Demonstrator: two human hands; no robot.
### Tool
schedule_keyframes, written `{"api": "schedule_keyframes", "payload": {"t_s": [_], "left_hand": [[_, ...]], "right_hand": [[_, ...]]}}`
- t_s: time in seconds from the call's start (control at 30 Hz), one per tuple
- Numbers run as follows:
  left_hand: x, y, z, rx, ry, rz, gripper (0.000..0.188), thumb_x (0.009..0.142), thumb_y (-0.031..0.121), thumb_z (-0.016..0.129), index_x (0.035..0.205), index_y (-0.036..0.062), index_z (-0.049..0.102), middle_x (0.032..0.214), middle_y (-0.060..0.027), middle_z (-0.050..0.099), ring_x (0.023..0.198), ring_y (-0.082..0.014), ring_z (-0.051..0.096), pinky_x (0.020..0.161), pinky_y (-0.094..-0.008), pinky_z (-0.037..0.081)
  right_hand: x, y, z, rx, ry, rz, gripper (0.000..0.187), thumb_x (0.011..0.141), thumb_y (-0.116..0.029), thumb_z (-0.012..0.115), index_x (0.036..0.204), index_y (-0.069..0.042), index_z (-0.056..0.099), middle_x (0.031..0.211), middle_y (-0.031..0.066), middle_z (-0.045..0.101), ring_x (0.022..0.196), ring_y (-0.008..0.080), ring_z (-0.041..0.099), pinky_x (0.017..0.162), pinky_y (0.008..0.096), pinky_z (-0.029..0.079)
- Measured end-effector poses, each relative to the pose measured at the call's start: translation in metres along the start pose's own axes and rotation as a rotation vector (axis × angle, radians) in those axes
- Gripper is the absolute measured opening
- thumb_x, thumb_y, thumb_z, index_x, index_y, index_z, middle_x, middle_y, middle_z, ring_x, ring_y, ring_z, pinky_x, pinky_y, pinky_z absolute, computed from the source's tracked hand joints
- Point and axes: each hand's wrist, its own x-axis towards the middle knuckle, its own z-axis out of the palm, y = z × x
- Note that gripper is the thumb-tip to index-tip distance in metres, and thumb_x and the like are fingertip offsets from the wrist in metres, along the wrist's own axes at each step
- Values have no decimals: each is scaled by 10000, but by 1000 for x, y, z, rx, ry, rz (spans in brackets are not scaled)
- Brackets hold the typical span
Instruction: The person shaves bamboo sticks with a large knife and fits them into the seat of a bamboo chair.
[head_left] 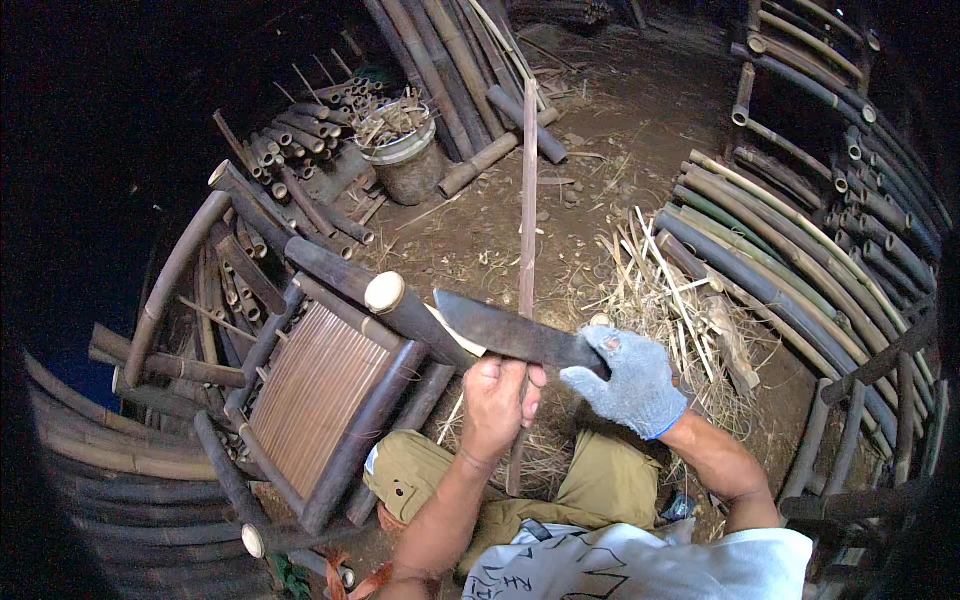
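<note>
My bare left hand (496, 405) is closed around a long, thin bamboo strip (529, 200). The strip runs upright through the picture, its lower end between my knees. A grey work glove with a blue cuff covers my right hand (630, 380), which grips a machete (505, 330) at its handle end. The broad dark blade lies across the strip just above my left fist, with its tip pointing left. Whether its edge bites into the strip, I cannot tell. Beside the tip is the pale cut end of a thick bamboo pole (384, 292), part of a bamboo chair (318, 390) with a slatted seat.
Shavings and split strips (690, 320) are heaped on the dirt floor to my right. Beyond them lie long bamboo poles (790, 270). A bucket of scraps (405, 150) stands far left near stacked short poles (300, 140). More bamboo frames (880, 410) flank my right side.
</note>
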Motion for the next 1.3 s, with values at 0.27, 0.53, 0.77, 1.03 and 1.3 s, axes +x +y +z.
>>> {"api": "schedule_keyframes", "payload": {"t_s": [0.27, 0.53, 0.77, 1.03, 1.3], "left_hand": [[-18, -1, 26, -16, 64, 35, 385, 1067, 256, 457, 1362, 19, 532, 694, 17, 512, 499, -35, 435, 427, -202, 355], [-59, -10, 8, 269, -50, -116, 436, 1067, 229, 457, 1452, 24, 459, 676, 29, 489, 503, -43, 416, 438, -210, 347], [-102, -37, -18, 11, -150, -122, 423, 1060, 181, 460, 1450, 20, 452, 626, 33, 452, 519, -55, 411, 477, -222, 361], [-28, -6, -7, 303, 89, 39, 227, 1030, 190, 525, 1048, -5, 640, 648, 15, 528, 551, -67, 480, 506, -235, 390], [-24, -16, 1, 314, 132, 107, 267, 1018, 204, 549, 1119, -24, 646, 783, -25, 582, 600, -59, 495, 538, -248, 417]], "right_hand": [[12, 20, 9, -1, 97, 101, 390, 830, -480, 729, 880, -103, 641, 739, 142, 641, 674, 352, 650, 589, 439, 503], [33, 53, -1, -45, 155, 276, 368, 897, -448, 670, 921, -81, 653, 817, 179, 664, 744, 383, 664, 634, 456, 519], [72, 138, -60, -41, 281, 340, 410, 994, -391, 539, 901, -2, 629, 797, 223, 609, 763, 393, 586, 723, 442, 463], [14, 4, -20, -83, -196, 129, 374, 813, -395, 731, 953, -55, 657, 783, 180, 654, 731, 397, 655, 640, 454, 518], [-1, 11, 0, -115, -106, 84, 426, 846, -513, 682, 889, -89, 669, 735, 150, 642, 704, 374, 654, 624, 467, 514]]}}
